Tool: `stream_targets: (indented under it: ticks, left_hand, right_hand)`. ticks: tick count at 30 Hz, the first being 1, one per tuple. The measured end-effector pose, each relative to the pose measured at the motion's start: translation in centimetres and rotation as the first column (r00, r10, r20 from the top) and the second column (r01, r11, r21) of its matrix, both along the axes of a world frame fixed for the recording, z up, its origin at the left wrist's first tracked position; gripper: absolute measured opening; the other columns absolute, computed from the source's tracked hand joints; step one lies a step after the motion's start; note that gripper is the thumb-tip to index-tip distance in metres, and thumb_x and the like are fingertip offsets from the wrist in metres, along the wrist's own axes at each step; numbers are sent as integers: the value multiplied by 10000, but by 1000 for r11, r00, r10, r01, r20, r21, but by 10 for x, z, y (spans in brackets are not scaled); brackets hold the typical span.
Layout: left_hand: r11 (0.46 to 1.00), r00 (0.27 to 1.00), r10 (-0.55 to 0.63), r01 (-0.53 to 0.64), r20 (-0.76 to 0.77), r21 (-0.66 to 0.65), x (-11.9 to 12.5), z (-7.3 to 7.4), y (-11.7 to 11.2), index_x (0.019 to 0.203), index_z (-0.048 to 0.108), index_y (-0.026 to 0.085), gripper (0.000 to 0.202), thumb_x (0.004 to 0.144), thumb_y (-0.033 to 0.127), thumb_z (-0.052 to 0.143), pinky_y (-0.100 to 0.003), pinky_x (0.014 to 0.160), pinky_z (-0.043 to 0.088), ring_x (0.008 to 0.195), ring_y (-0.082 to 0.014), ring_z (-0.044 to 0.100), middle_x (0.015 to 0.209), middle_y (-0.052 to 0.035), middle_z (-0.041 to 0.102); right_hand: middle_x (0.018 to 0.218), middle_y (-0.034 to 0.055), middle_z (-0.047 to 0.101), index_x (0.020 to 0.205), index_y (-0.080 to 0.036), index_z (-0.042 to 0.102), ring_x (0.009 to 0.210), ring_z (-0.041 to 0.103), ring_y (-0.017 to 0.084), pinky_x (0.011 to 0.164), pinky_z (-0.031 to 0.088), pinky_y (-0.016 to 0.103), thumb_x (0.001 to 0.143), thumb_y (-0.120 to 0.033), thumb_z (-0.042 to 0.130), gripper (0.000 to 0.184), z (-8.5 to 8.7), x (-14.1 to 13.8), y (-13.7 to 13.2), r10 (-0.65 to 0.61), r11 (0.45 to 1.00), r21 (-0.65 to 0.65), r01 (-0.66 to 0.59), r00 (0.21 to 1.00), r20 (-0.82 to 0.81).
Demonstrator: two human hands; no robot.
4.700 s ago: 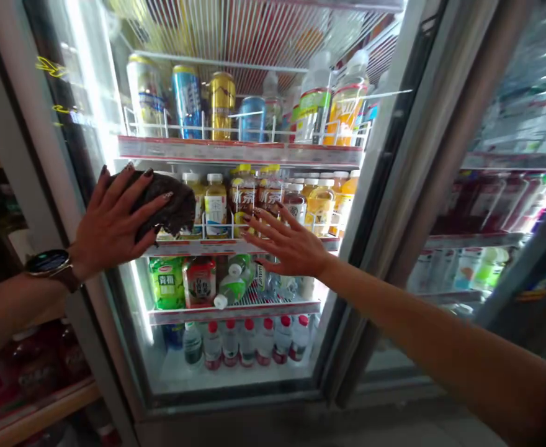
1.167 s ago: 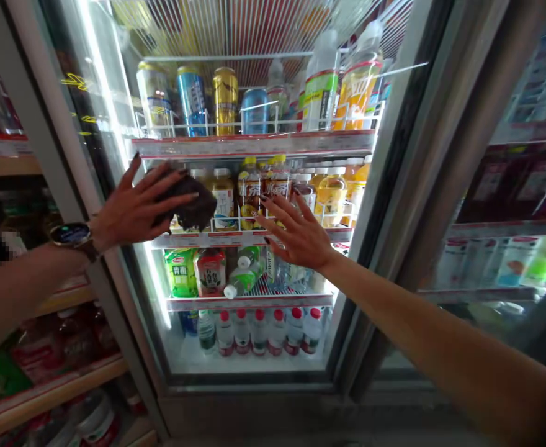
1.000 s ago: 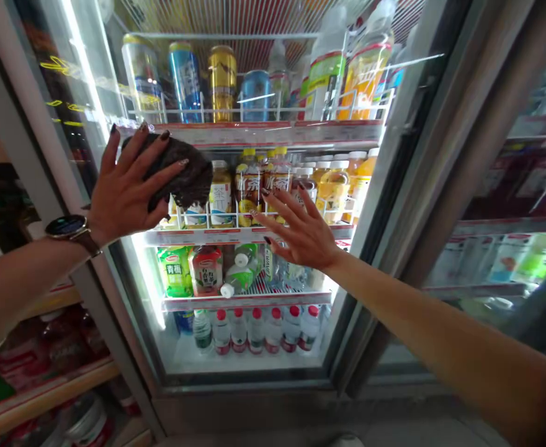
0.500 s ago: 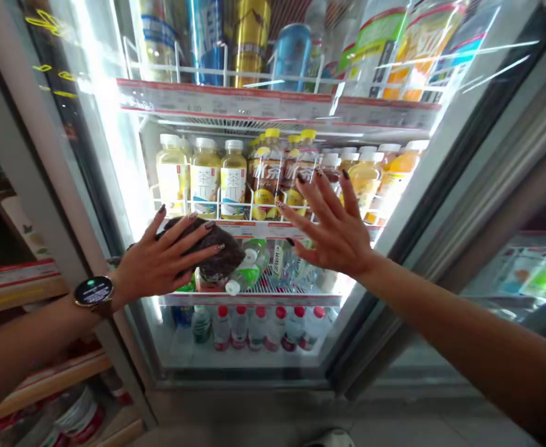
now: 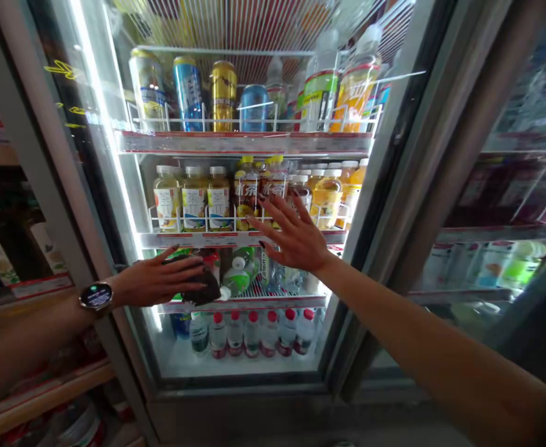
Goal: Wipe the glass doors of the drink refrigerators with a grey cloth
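Observation:
My left hand [image 5: 159,282], with a round watch [image 5: 96,295] on the wrist, holds a dark brown cloth [image 5: 203,288] under its outstretched fingers. It is at the lower left part of a glass fridge door [image 5: 264,377], which shows reflections. My right hand [image 5: 296,239] is open with fingers spread, palm toward the glass, before the middle shelf. Behind it, iced tea bottles [image 5: 246,194] with yellow caps are partly covered. Green-labelled bottles [image 5: 238,277] lie on their sides beyond the cloth.
Cans [image 5: 223,93] and large bottles [image 5: 319,93] stand on the upper shelf, red-capped water bottles [image 5: 252,335] at the bottom. A metal door frame [image 5: 422,155] rises on the right, with another fridge beyond. Wooden shelves [image 5: 44,394] with goods are on the left.
The view has moved back and shows more of the upper shelf. My left hand and the cloth sit a little lower in view; the right hand appears further left, still spread.

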State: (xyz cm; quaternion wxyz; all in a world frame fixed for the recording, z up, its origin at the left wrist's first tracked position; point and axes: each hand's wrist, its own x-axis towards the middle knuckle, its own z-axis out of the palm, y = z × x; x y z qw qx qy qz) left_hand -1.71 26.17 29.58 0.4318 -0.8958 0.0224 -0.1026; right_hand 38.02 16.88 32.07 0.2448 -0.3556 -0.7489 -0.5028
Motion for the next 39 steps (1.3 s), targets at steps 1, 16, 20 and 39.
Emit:
stream_targets:
  ticks: [1, 16, 20, 39]
  left_hand:
    - [1000, 997, 10, -11, 75, 17, 2, 24, 0, 1589, 411, 377, 605, 1006, 376, 571, -549, 1352, -30, 1587, -214, 335, 1662, 4, 441]
    - [998, 883, 12, -42, 469, 54, 68, 38, -14, 1655, 257, 321, 738, 1003, 440, 582, -648, 1337, 94, 1650, -331, 86, 1771, -34, 175]
    - [997, 942, -11, -17, 336, 81, 65, -16, -13, 1655, 289, 291, 767, 984, 513, 586, -586, 1357, 16, 1655, -302, 63, 1736, -40, 292]
    - [997, 997, -74, 74, 36, 4, 68, 58, -16, 1578, 438, 336, 597, 1000, 379, 580, -562, 1365, 86, 1620, -226, 250, 1694, -23, 376]
  right_hand:
    - [1774, 41, 200, 1685, -381, -39, 1622, 253, 330, 1314, 209, 641, 1000, -381, 578, 922, 0, 0, 0, -3, 1000, -1, 3, 1000, 2]
    - [1776, -17, 205, 1661, -441, -101, 1608, 280, 358, 1292, 185, 719, 999, -408, 532, 916, 0, 3, 3, 30, 998, -45, -33, 998, -49]
    - [1775, -17, 211, 1665, -442, -85, 1606, 284, 357, 1291, 181, 720, 1001, -420, 514, 894, 0, 4, 4, 26, 998, -51, -29, 998, -52]
    - [1738, 54, 309, 1693, -327, -18, 1616, 276, 299, 1321, 219, 622, 998, -370, 564, 908, 0, -2, 1, 9, 1000, -1, -9, 1000, -13]
